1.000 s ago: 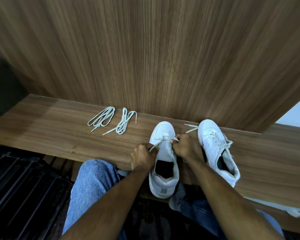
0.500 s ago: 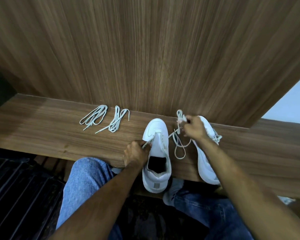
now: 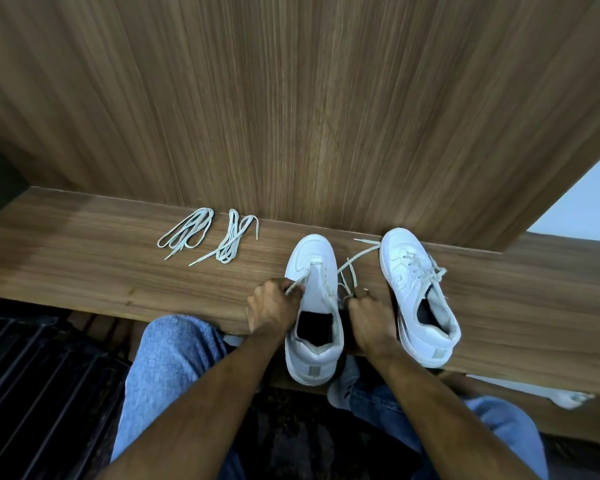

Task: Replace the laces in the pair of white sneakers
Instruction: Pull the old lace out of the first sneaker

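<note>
Two white sneakers stand on a wooden shelf (image 3: 84,265), toes toward the wall. The left sneaker (image 3: 314,306) has most of its eyelets bare. My left hand (image 3: 272,306) pinches one end of its lace (image 3: 355,263) at the shoe's left side. My right hand (image 3: 369,318) grips the other part of that lace at the shoe's right side; the loose end trails toward the right sneaker (image 3: 420,292), which is still laced. Two bundled spare laces, one (image 3: 186,232) and the other (image 3: 231,240), lie to the left on the shelf.
A wood-panel wall (image 3: 309,116) rises right behind the shelf. My knees in blue jeans (image 3: 167,362) sit below the shelf's front edge. A dark slatted surface (image 3: 32,375) lies at lower left. The left sneaker's heel overhangs the shelf edge.
My right hand has come back down from near the right sneaker's toe to the left sneaker's right side, still holding the lace. The left hand stays at the shoe's left side.
</note>
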{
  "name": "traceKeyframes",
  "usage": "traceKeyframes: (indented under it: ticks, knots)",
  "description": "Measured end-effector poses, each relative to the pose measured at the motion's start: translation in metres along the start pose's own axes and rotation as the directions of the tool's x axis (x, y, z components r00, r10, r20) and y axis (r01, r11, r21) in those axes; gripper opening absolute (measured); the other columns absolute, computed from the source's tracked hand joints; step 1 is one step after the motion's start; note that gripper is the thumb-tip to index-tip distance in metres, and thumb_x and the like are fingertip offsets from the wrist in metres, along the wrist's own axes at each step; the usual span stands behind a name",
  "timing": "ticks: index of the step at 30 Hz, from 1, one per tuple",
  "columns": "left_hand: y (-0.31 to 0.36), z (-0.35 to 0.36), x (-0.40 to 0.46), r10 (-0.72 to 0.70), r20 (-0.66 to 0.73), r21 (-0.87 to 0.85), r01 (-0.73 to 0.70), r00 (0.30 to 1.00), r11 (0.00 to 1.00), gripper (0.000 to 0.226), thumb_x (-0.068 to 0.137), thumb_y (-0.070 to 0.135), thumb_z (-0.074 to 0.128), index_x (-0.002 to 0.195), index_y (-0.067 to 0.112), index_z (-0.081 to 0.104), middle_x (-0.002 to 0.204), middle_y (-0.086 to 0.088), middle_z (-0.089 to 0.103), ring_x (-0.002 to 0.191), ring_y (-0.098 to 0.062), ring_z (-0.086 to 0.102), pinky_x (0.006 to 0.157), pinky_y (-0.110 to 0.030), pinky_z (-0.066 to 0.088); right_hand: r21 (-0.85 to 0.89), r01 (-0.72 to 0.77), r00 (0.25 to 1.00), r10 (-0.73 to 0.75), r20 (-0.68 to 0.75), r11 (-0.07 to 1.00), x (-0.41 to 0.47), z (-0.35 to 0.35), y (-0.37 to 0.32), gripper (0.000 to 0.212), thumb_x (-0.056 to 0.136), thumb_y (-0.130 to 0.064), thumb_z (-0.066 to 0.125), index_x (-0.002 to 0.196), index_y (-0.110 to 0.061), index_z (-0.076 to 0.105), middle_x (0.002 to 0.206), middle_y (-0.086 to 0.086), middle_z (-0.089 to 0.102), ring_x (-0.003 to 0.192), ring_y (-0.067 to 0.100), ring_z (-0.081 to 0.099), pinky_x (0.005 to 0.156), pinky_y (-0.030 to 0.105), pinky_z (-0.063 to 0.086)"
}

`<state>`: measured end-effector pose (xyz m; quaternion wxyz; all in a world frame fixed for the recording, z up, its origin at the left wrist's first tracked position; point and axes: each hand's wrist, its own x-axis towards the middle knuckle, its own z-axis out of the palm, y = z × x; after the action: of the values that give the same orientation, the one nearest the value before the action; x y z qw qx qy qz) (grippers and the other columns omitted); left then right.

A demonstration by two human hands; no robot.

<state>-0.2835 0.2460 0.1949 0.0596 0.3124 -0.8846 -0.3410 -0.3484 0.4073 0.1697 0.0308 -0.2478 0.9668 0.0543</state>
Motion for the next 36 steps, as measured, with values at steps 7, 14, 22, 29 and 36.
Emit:
traceKeyframes:
  ticks: [7, 14, 22, 29, 36]
  knots:
    - [0.019, -0.007, 0.005, 0.004, 0.030, 0.097, -0.007, 1.000, 0.995, 0.027, 0.090, 0.040, 0.054, 0.106, 0.025, 0.070, 0.106, -0.015, 0.068, 0.101, -0.040, 0.061, 0.080, -0.039, 0.048, 0.391, -0.158, 0.987, 0.149, 0.055, 0.907, -0.004, -0.027, 0.016, 0.024, 0.082, -0.003, 0.055, 0.099, -0.008, 0.072, 0.099, 0.015, 0.070, 0.095, 0.031, 0.066, 0.079, 0.034, 0.051]
    - [0.072, -0.008, 0.000, 0.637, 0.224, -0.379, -0.536, 0.738, 0.755, 0.069, 0.079, 0.015, 0.067, 0.143, 0.021, 0.040, 0.137, 0.001, 0.052, 0.126, -0.006, 0.047, 0.105, -0.016, 0.035, 0.920, -0.108, 0.982, 0.183, 0.040, 0.378, -0.009, -0.098, 0.061, 0.019, 0.074, 0.016, 0.061, 0.072, 0.002, 0.073, 0.064, 0.005, 0.065, 0.054, 0.009, 0.058, 0.060, 0.031, 0.054]
    - [0.184, 0.031, -0.046, 0.482, 0.613, -0.607, -0.017, 0.626, 0.794, 0.018, 0.089, 0.003, 0.057, 0.094, 0.014, 0.070, 0.077, -0.002, 0.071, 0.067, -0.016, 0.067, 0.063, -0.029, 0.056, 0.933, -0.078, 0.897, 0.433, -0.088, 0.351, -0.055, -0.130, 0.147, 0.015, 0.077, 0.001, 0.072, 0.084, -0.011, 0.077, 0.062, -0.009, 0.068, 0.056, -0.004, 0.053, 0.058, 0.019, 0.045]
    - [0.280, 0.086, -0.128, 0.410, 0.757, -0.472, -0.009, 0.508, 0.882, 0.015, 0.089, -0.002, 0.053, 0.085, 0.007, 0.064, 0.057, -0.002, 0.069, 0.049, -0.012, 0.066, 0.058, -0.026, 0.057, 0.970, -0.117, 0.702, 0.708, -0.070, 0.211, -0.150, -0.111, 0.229, 0.020, 0.079, 0.008, 0.063, 0.080, -0.007, 0.076, 0.078, 0.010, 0.073, 0.066, 0.017, 0.064, 0.067, 0.038, 0.057]
    - [0.273, 0.194, -0.215, 0.203, 0.907, -0.206, -0.031, 0.370, 0.978, 0.012, 0.094, 0.004, 0.050, 0.103, 0.003, 0.057, 0.071, -0.007, 0.062, 0.037, -0.008, 0.058, 0.038, -0.018, 0.049, 0.912, -0.394, 0.578, 0.803, 0.147, 0.117, -0.243, -0.017, 0.270, 0.017, 0.077, -0.004, 0.066, 0.062, -0.011, 0.069, 0.063, 0.007, 0.067, 0.050, 0.002, 0.053, 0.057, 0.029, 0.045]
